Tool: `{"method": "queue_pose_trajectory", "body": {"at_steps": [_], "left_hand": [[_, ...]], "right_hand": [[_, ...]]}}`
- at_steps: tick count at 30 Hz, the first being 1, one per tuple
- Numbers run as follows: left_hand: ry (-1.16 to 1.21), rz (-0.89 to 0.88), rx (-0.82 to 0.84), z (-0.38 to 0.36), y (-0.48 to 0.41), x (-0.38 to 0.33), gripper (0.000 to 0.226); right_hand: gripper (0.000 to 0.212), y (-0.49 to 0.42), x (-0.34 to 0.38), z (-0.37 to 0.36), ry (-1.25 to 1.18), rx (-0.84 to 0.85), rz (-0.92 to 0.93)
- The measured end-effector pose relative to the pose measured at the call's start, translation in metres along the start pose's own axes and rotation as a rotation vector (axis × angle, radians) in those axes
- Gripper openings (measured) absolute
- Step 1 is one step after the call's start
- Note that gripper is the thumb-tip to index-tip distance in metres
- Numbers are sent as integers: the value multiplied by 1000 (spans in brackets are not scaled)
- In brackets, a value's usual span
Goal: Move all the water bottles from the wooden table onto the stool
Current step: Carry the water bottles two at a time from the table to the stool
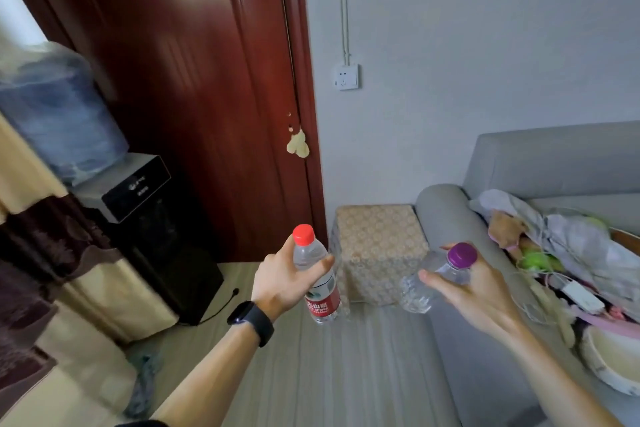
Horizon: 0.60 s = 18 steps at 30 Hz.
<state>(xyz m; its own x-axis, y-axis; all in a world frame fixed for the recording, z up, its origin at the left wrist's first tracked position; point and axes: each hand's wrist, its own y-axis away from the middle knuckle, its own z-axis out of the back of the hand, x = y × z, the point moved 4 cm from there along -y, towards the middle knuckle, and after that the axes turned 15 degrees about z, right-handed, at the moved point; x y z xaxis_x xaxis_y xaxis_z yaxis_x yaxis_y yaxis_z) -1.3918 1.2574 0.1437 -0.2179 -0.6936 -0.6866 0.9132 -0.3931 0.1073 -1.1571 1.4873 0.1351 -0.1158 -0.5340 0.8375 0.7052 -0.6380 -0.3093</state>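
- Left hand (pixel 287 279) grips the red-capped bottle (pixel 317 279) round its upper body, fingers and thumb wrapped on it. Bottle roughly upright, tilted a bit, red label low on it. Black wristband (pixel 251 322) on that wrist.
- Right hand (pixel 474 291) holds the purple-capped bottle (pixel 436 279) near the neck, thumb on one side, fingers on the other. Bottle tipped over, cap toward the person, base pointing down-left. No label visible.
- Both bottles are in the air over the floor, apart from each other.
- Stool (pixel 379 250) with patterned beige cover stands beyond the hands, between the dark red door (pixel 194 80) and the grey sofa (pixel 554 163). Nothing on its top.
- Wooden table not in view.
- Water dispenser (pixel 138 218) with a blue jug (pixel 59 114) to the left of the door.
- Sofa seat holds a pile of cloth (pixel 571 236) and a white charger with cables (pixel 581 296).
- Wall socket (pixel 346 76) above the stool.
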Motion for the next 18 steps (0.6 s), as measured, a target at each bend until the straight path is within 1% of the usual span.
{"method": "queue_pose_trajectory", "body": {"at_steps": [3, 5, 10, 14, 18], "left_hand": [[-24, -8, 28, -22, -61, -13, 54], [-32, -16, 43, -38, -104, -22, 54], [13, -14, 62, -68, -212, -48, 44], [-12, 4, 132, -93, -283, -69, 50], [-58, 23, 212, -127, -340, -82, 55]], "right_hand": [[59, -56, -26, -9, -12, 0, -26], [58, -91, -44, -17, 24, 0, -16], [66, -177, -82, -37, 84, 10, -79], [65, -228, -111, -48, 79, -26, -119], [65, -274, -147, -61, 104, 35, -161]]}}
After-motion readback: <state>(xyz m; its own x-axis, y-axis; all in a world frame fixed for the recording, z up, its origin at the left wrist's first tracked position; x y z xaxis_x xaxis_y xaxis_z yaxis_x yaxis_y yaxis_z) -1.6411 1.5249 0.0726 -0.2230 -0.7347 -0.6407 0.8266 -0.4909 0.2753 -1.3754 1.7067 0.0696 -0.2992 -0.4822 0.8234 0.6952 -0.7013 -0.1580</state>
